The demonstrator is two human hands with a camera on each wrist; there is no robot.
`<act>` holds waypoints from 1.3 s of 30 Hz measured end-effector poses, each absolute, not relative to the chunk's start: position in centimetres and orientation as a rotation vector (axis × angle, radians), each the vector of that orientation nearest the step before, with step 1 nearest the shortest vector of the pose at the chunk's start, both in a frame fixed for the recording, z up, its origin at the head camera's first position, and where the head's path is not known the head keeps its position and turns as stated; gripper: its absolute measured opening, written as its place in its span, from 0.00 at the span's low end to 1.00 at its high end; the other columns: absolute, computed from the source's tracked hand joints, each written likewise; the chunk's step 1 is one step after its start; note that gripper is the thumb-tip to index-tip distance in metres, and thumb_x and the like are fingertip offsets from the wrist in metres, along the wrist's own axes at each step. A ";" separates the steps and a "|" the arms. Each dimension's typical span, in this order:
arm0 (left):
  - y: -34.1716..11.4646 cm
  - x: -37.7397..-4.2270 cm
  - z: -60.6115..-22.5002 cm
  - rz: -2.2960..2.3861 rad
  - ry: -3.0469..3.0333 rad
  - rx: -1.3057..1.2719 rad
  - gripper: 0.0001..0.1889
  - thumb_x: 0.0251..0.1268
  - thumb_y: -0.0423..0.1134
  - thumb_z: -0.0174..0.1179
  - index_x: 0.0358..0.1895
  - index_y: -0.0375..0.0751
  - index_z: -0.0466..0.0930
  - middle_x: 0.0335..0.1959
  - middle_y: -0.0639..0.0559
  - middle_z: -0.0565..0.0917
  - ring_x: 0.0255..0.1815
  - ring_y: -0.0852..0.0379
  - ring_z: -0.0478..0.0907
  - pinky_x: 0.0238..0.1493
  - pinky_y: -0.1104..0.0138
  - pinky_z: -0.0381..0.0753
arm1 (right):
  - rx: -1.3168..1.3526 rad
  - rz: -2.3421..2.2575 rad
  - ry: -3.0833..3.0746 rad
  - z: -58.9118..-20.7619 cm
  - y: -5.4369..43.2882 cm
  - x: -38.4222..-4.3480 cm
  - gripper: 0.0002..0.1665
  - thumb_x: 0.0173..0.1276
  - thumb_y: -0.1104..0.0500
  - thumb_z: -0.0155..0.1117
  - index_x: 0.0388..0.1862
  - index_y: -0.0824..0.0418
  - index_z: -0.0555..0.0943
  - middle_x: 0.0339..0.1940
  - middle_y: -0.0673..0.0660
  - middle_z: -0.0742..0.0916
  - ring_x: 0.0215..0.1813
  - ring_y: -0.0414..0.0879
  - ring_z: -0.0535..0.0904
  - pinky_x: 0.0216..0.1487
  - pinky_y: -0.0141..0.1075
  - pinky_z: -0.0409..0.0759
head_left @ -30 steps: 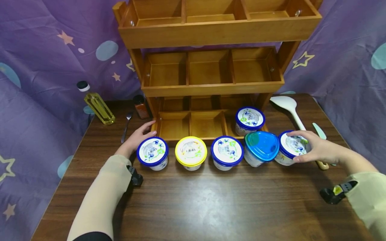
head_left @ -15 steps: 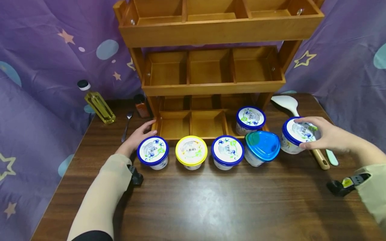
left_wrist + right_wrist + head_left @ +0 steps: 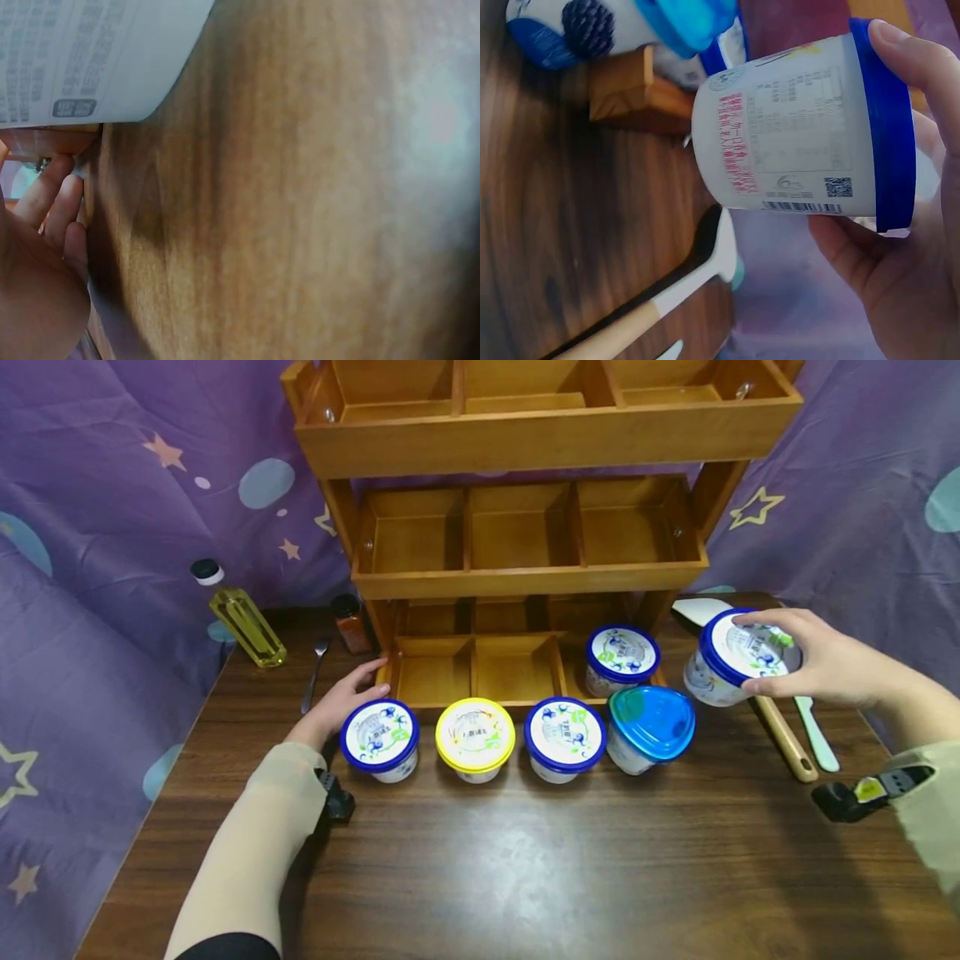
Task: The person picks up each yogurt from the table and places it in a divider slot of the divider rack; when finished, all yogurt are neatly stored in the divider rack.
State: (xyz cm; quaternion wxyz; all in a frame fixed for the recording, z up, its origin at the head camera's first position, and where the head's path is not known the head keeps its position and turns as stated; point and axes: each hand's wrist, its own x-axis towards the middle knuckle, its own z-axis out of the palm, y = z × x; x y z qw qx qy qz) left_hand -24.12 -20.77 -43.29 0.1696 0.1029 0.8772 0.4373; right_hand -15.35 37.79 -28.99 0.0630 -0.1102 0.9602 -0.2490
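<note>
My right hand (image 3: 825, 658) grips a white yogurt tub with a blue lid (image 3: 750, 645) by its lid rim, thumb and fingers on opposite sides. In the right wrist view this tub (image 3: 787, 135) is raised off the table, its printed label and barcode showing. My left hand (image 3: 347, 702) rests at the lower left corner of the wooden rack (image 3: 528, 581), fingers extended against it. Beside that hand stands a blue-lidded tub (image 3: 380, 737); then come a yellow-lidded tub (image 3: 476, 735), another blue-lidded tub (image 3: 566, 732) and a tub with a heart-like blue plastic lid (image 3: 651, 724).
One blue-lidded tub (image 3: 622, 653) sits in the rack's bottom right compartment. A white spoon with a wooden handle (image 3: 783, 739) and a pale green knife (image 3: 817, 735) lie at right. An oil bottle (image 3: 247, 622), fork (image 3: 315, 675) and spice jar (image 3: 350, 625) are at left.
My right hand has lifted the blue-lidded tub from beside the heart-like lid and carried it up toward the rack's right side, tilting it. The left hand has stayed in place.
</note>
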 end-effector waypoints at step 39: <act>-20.6 -23.7 -43.1 1.279 2.501 0.304 0.32 0.70 0.52 0.50 0.73 0.51 0.53 0.70 0.33 0.57 0.71 0.37 0.51 0.65 0.42 0.49 | -0.661 -0.934 2.826 -29.5 23.8 -18.9 0.49 0.50 0.47 0.75 0.70 0.47 0.64 0.68 0.63 0.62 0.65 0.60 0.59 0.58 0.63 0.61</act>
